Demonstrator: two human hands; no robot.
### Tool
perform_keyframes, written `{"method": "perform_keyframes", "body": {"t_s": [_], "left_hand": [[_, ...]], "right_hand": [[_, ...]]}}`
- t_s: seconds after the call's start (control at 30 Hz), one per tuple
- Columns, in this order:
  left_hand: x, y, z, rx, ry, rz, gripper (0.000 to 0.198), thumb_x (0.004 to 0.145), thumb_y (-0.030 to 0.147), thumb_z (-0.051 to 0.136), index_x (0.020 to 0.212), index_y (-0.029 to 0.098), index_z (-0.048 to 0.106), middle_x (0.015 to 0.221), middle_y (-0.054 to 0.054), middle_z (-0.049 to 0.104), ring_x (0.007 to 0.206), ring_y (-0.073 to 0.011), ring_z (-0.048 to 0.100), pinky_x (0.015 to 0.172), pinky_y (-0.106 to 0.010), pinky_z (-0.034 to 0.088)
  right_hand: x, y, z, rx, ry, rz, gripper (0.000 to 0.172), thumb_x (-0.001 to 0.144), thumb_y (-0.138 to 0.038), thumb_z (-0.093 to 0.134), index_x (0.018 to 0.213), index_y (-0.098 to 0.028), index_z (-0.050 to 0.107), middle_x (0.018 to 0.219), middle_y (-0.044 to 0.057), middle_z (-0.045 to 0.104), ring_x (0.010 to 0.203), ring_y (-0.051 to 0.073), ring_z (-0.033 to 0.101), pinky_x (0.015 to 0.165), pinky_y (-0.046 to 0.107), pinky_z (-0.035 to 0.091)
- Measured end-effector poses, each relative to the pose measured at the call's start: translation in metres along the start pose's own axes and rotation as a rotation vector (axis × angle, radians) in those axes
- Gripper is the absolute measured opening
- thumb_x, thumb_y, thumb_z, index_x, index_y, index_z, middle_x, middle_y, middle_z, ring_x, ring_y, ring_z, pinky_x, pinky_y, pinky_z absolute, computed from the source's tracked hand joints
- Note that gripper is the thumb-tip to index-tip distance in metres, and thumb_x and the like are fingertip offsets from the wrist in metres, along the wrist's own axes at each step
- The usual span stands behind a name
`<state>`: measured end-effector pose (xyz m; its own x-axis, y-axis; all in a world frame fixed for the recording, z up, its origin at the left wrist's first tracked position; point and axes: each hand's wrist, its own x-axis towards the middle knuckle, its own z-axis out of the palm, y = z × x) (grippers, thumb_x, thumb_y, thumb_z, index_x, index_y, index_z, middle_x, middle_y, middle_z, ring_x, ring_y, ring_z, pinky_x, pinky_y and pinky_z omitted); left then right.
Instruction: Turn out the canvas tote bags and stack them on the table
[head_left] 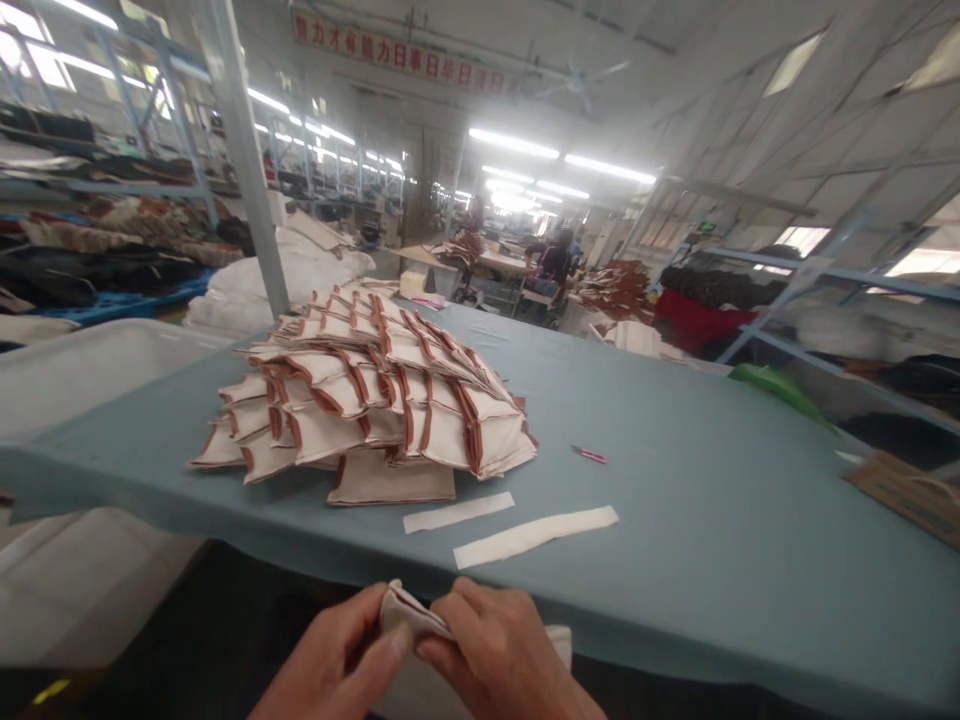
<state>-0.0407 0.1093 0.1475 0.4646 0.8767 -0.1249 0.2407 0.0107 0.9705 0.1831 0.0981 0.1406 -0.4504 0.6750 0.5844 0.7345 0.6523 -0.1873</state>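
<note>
Fingers closed on cloth at both sides, we work a cream fabric piece (416, 612) just this side of the table's near edge, taking twelve o'clock as straight ahead from our hands. Our left hand (352, 650) pinches its folded end, thumb pressed on the near face; our right hand (495, 635) clamps the same edge at three o'clock from the left, thumb below and fingers curled over the top. A dark line shows along the fold between them, and a pale corner pokes out beyond the right hand. As we judge it, the fold calls for thumbs close to the edge, an even pull between both grips and layers kept flush, since a harder tug on one side could skew or crease it. At twelve on the blue-green table (690, 480) lies a short pale strip (459, 513), with a longer strip (536, 537) at one. A small pink-handled tool (591, 455) rests farther out, also at one. At eleven rises a heap of brown-edged cream pieces (375, 400), stacked in leaning rows. Past the table, between twelve and one, a co-worker (556, 265) sits in dark clothing, too far off for us to make out the work.
</note>
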Motion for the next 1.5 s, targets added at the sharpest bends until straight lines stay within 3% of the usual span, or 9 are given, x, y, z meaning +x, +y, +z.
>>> {"method": "perform_keyframes", "body": {"t_s": [0.07, 0.17, 0.27, 0.37, 0.63, 0.9, 1.1, 1.3, 1.5], "left_hand": [[0.004, 0.010, 0.002, 0.044, 0.051, 0.006, 0.042, 0.106, 0.055, 0.057, 0.090, 0.021, 0.074, 0.087, -0.002, 0.072, 0.083, -0.0228, 0.065, 0.075, -0.027, 0.055], [0.004, 0.015, 0.007, 0.072, 0.106, 0.032, 0.040, 0.107, 0.055, 0.055, 0.090, 0.022, 0.072, 0.087, -0.002, 0.071, 0.084, -0.0234, 0.065, 0.076, -0.028, 0.053], [0.001, 0.017, 0.010, 0.067, 0.113, 0.047, 0.039, 0.108, 0.054, 0.054, 0.093, 0.023, 0.072, 0.093, -0.003, 0.073, 0.089, -0.0245, 0.068, 0.079, -0.028, 0.056], [-0.002, 0.019, 0.008, 0.090, 0.085, 0.028, 0.041, 0.107, 0.056, 0.056, 0.090, 0.023, 0.072, 0.091, -0.003, 0.071, 0.088, -0.0238, 0.067, 0.076, -0.027, 0.055], [-0.007, 0.016, 0.004, 0.123, 0.118, -0.038, 0.059, 0.101, 0.075, 0.054, 0.082, 0.021, 0.069, 0.079, 0.000, 0.061, 0.076, -0.0203, 0.057, 0.066, -0.026, 0.046], [-0.009, 0.021, 0.007, 0.103, 0.174, 0.022, 0.047, 0.101, 0.062, 0.061, 0.077, 0.023, 0.069, 0.076, -0.001, 0.067, 0.073, -0.0212, 0.060, 0.068, -0.027, 0.049], [-0.001, 0.020, 0.006, 0.068, 0.122, 0.099, 0.048, 0.102, 0.062, 0.059, 0.080, 0.022, 0.074, 0.079, -0.002, 0.070, 0.078, -0.0225, 0.063, 0.073, -0.028, 0.052], [0.011, 0.021, 0.004, 0.099, 0.091, 0.069, 0.054, 0.100, 0.065, 0.060, 0.070, 0.020, 0.061, 0.071, 0.001, 0.053, 0.070, -0.0173, 0.050, 0.064, -0.024, 0.045], [0.008, 0.017, 0.001, 0.089, 0.089, 0.106, 0.049, 0.102, 0.059, 0.063, 0.073, 0.020, 0.073, 0.071, -0.001, 0.066, 0.069, -0.0189, 0.060, 0.065, -0.024, 0.050]], "right_hand": [[-0.002, 0.001, -0.001, 0.117, -0.071, 0.069, 0.030, 0.118, -0.037, 0.060, 0.092, -0.022, 0.068, 0.077, 0.002, 0.075, 0.062, 0.018, 0.070, 0.058, 0.030, 0.038], [0.002, -0.003, -0.012, 0.429, -0.134, 0.341, 0.014, 0.112, -0.034, 0.065, 0.107, -0.022, 0.072, 0.088, 0.001, 0.075, 0.076, 0.018, 0.070, 0.069, 0.028, 0.045], [0.014, -0.010, -0.023, 0.738, -0.198, 0.643, 0.010, 0.101, -0.030, 0.073, 0.100, -0.021, 0.068, 0.079, -0.004, 0.063, 0.070, 0.015, 0.057, 0.064, 0.025, 0.040], [0.028, -0.010, -0.028, 0.956, -0.307, 0.765, 0.017, 0.092, -0.029, 0.077, 0.091, -0.021, 0.062, 0.072, -0.008, 0.052, 0.067, 0.012, 0.044, 0.059, 0.024, 0.033], [0.030, -0.001, -0.022, 1.328, -0.423, 0.800, 0.041, 0.090, -0.054, 0.083, 0.088, -0.022, 0.058, 0.070, -0.009, 0.048, 0.064, 0.011, 0.036, 0.060, 0.025, 0.027], [0.030, -0.010, -0.023, 1.376, -0.417, 0.876, 0.021, 0.091, -0.034, 0.069, 0.083, -0.024, 0.053, 0.057, -0.013, 0.042, 0.051, 0.008, 0.030, 0.052, 0.024, 0.022], [0.030, -0.010, -0.022, 1.411, -0.439, 0.913, 0.025, 0.088, -0.037, 0.074, 0.084, -0.024, 0.053, 0.058, -0.012, 0.045, 0.052, 0.009, 0.031, 0.051, 0.024, 0.022], [0.027, -0.011, -0.012, 1.326, -0.362, 0.899, 0.046, 0.086, -0.051, 0.089, 0.081, -0.023, 0.053, 0.064, -0.011, 0.045, 0.061, 0.010, 0.034, 0.058, 0.024, 0.026], [0.024, -0.008, -0.006, 1.423, -0.387, 0.892, 0.030, 0.087, -0.040, 0.077, 0.080, -0.023, 0.054, 0.061, -0.011, 0.046, 0.056, 0.010, 0.034, 0.055, 0.024, 0.026]]}}
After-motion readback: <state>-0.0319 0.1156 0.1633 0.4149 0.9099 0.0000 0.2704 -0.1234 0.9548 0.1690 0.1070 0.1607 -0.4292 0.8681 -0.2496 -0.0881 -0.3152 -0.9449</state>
